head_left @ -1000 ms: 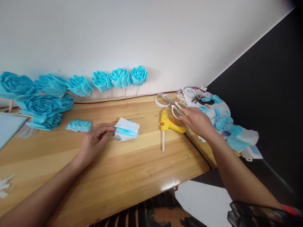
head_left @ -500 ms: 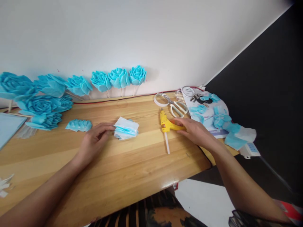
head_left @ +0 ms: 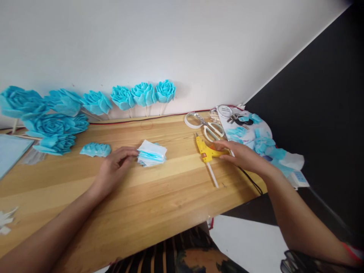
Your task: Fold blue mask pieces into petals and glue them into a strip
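Observation:
My left hand [head_left: 116,167] rests on the table with fingers loosely bent and thumb a little apart. Its fingertips touch the left edge of a stack of blue and white fabric pieces [head_left: 151,153]. Left of that hand lies a small ruffled blue strip [head_left: 96,149]. On the right, my right hand [head_left: 241,156] is closed round the handle of a yellow hot glue gun [head_left: 204,150]. Its nozzle points away from me, and a white glue stick [head_left: 212,175] sticks out of its rear, towards me.
Several blue fabric flowers [head_left: 143,94] on sticks lean along the wall. White-handled scissors [head_left: 211,131] lie by a roll of tape [head_left: 192,120]. Keys [head_left: 237,118] and blue scraps [head_left: 263,144] cover the right corner, near a white power strip [head_left: 299,178]. Blue sheets [head_left: 13,151] lie far left.
My right hand has moved the glue gun slightly to the right and tilted it, with the nozzle now leaning left. The left hand and the stack have stayed put.

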`<state>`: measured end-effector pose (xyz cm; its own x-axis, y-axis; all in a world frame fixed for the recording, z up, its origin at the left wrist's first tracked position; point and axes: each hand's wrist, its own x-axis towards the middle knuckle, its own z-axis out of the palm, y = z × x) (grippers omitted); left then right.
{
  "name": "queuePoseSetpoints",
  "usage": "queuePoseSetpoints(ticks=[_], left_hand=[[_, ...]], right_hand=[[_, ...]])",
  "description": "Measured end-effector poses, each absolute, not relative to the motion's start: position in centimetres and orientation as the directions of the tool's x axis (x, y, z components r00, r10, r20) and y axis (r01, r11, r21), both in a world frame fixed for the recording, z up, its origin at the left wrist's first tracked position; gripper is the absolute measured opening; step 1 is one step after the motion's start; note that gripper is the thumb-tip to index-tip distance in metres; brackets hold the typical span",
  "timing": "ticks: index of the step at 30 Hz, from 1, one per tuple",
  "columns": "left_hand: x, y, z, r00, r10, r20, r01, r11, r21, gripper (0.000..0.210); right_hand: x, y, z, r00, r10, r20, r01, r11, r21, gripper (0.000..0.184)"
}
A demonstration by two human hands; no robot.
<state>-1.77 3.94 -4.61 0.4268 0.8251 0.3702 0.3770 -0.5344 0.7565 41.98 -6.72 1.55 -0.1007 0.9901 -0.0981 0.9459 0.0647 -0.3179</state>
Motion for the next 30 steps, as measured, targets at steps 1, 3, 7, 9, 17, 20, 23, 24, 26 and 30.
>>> queuePoseSetpoints(ticks=[1,3,7,9,17,20,23,24,26,30], left_hand=[[-1.7,3.9,-4.6,0.422,0.827,0.371,0.380,-0.533,0.756,0.021],[-1.7,3.9,-4.6,0.413,0.830,0.374,0.383,-0.531,0.756,0.021],[-1.7,3.9,-4.5,0.418,0.819,0.393,0.371,-0.548,0.749,0.020],[-1.8,3.9,-4.5,0.421,0.814,0.400,0.369,-0.557,0.744,0.019],[-1.7,4.1,-4.6,0.442,0.792,0.422,0.359,-0.587,0.726,0.019],[-1.8,4.1,-4.6,0.441,0.794,0.418,0.366,-0.585,0.724,0.020],[-1.8,4.1,-4.5,0.436,0.798,0.416,0.373,-0.582,0.723,0.020],[-1.8,4.1,-4.5,0.436,0.799,0.415,0.374,-0.580,0.723,0.021],[-1.7,4.0,-4.3,0.436,0.801,0.411,0.373,-0.576,0.727,0.021],[-1.5,4.0,-4.0,0.446,0.799,0.403,0.375,-0.575,0.727,0.020]], right_hand=[[42.2,-6.4,1.7,-0.087,0.993,-0.084,0.941,0.054,-0.333,0.049],[42.8,-5.5,1.9,-0.046,0.999,-0.016,0.946,0.039,-0.321,0.046],[43.1,-3.0,1.5,-0.007,0.996,0.089,0.992,0.018,-0.123,0.048],[42.8,-1.7,1.0,0.002,0.997,0.079,1.000,0.000,-0.027,0.053],[42.4,1.0,-0.5,0.139,0.988,0.072,0.986,-0.145,0.082,0.058],[42.6,1.6,-0.7,0.163,0.983,0.088,0.981,-0.170,0.092,0.056],[42.7,2.0,-0.7,0.173,0.980,0.099,0.978,-0.183,0.098,0.054],[42.8,2.0,-0.7,0.168,0.981,0.101,0.979,-0.178,0.097,0.054],[42.7,1.9,-0.5,0.151,0.983,0.106,0.983,-0.161,0.094,0.054],[41.9,1.6,0.1,0.062,0.984,0.168,0.993,-0.078,0.086,0.045]])
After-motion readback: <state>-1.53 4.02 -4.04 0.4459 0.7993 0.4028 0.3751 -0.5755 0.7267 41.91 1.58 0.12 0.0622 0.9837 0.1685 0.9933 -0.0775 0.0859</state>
